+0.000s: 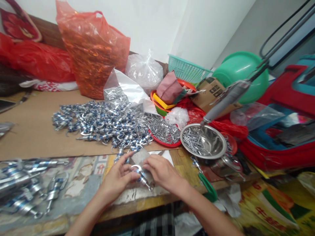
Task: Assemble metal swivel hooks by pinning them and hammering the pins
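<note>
Near the table's front edge, a small silver hook fitting (142, 178) with a blue band sits tilted between my two hands. My left hand (117, 177) has its thumb and curled fingers against the hook end, while its index finger reaches forward. Fingers bent together, my right hand (161, 170) is beside the same fitting; its fingertips are partly hidden, so what they pinch cannot be made out. Behind the fingers stands a grey block (139, 156). A large heap of similar fittings (98, 123) lies on cardboard beyond my hands.
More fittings (22, 186) lie at the left front. A red tray (169, 145) and a steel bowl (222, 152) hold slim metal pins. From the right, a grey tool (223, 98) hangs over the bowl. Plastic bags (93, 49) and a green basin (246, 72) stand behind.
</note>
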